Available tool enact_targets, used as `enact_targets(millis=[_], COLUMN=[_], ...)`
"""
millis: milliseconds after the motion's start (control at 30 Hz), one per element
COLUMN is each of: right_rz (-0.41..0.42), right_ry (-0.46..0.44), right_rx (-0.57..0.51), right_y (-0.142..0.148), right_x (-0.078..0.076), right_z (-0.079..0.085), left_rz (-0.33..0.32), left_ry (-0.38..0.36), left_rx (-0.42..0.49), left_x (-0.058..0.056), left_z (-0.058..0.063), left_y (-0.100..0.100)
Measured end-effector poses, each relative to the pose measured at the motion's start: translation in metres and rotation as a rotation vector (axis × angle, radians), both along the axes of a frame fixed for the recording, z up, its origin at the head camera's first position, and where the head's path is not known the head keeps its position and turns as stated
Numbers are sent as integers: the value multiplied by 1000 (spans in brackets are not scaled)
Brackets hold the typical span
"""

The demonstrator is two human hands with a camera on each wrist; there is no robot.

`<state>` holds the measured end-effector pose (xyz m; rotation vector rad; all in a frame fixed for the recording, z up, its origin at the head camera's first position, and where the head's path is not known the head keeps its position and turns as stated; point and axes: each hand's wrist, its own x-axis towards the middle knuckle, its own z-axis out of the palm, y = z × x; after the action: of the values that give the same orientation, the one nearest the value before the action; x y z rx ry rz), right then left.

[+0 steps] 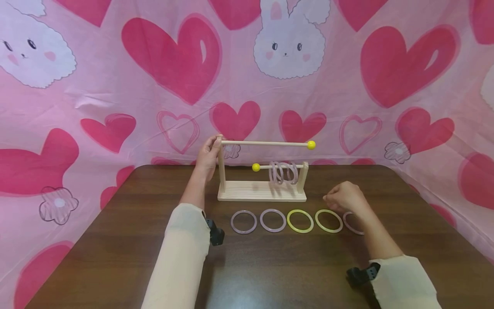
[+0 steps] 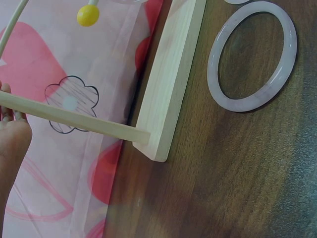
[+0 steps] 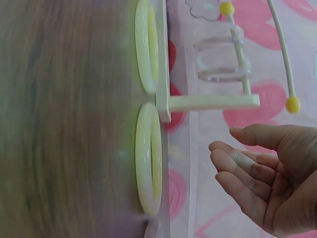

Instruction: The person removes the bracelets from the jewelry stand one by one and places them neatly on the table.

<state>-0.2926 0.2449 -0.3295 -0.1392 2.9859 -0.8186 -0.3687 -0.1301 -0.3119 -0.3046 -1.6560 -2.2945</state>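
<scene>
A wooden bangle stand [image 1: 262,196] has a long upper bar [image 1: 266,143] and a shorter lower bar, both tipped with yellow balls. My left hand [image 1: 207,156] grips the top of its left post [image 2: 74,118]. Several pale lilac bangles [image 1: 276,173] hang on the lower bar. In front of the stand, bangles lie flat in a row: two lilac ones [image 1: 244,222], a bright yellow one [image 1: 300,221], a pale yellow one [image 1: 329,221], and a lilac one [image 1: 349,225] partly hidden. Above the right end hovers my right hand [image 1: 347,197], its fingers loosely bent and holding nothing.
The brown wooden table [image 1: 270,270] carries everything. Close behind its back edge hangs a pink cloth [image 1: 239,86] with hearts and rabbits. Dark wrist cameras [image 1: 362,274] sit at both sleeve cuffs.
</scene>
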Motion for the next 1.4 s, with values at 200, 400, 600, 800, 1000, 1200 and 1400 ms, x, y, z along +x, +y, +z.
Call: enact_targets(millis=[200, 400, 600, 800, 1000, 1200, 1400], right_rz=[-14, -2, 38, 59, 62, 71, 51], right_ry=[5, 42, 119, 199, 187, 224, 285], right_rx=[-36, -59, -59, -85, -150, -105, -30], right_y=[-19, -37, -57, -76, -94, -109, -123], right_x=[-1, -3, -6, -10, -15, -20, -25], right_z=[0, 0, -3, -7, -7, -7, -8], left_rz=[4, -1, -5, -5, -7, -12, -9], left_ry=[-6, -2, -2, -9, 2, 14, 8], left_rx=[-1, 18, 16, 8, 7, 11, 15], left_x=[-1, -1, -1, -1, -1, -1, -2], left_z=[0, 0, 0, -1, -1, -1, -2], left_y=[0, 0, -1, -2, -1, -1, -1])
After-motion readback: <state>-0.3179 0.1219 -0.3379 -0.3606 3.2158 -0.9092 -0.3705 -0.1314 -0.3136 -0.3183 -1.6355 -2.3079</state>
